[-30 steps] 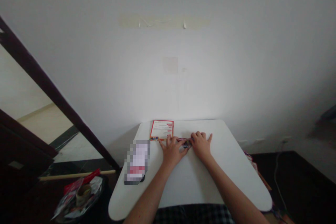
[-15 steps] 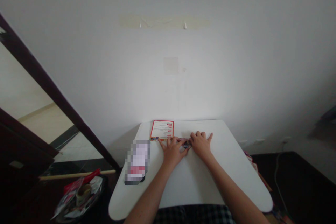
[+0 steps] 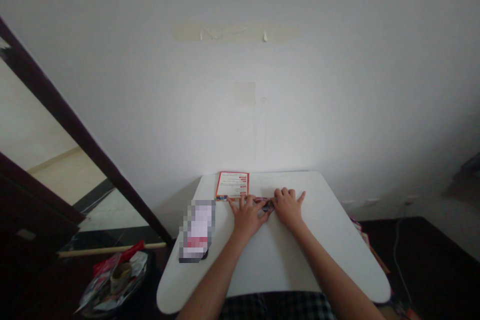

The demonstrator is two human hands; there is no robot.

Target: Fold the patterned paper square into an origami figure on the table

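Both of my hands rest on a small white table (image 3: 270, 260) pushed against a white wall. My left hand (image 3: 247, 217) and my right hand (image 3: 288, 207) meet over a small dark and pink object (image 3: 266, 204), their fingers curled and pressing on it. Most of that object is hidden under the fingers and I cannot name it. Just behind my left hand lies a red-bordered printed card (image 3: 232, 185).
A blurred-out flat item (image 3: 197, 230) lies at the table's left edge. A bin (image 3: 112, 280) full of wrappers stands on the dark floor to the left, beside a dark door frame (image 3: 75, 135). A cable (image 3: 397, 255) runs over the floor on the right.
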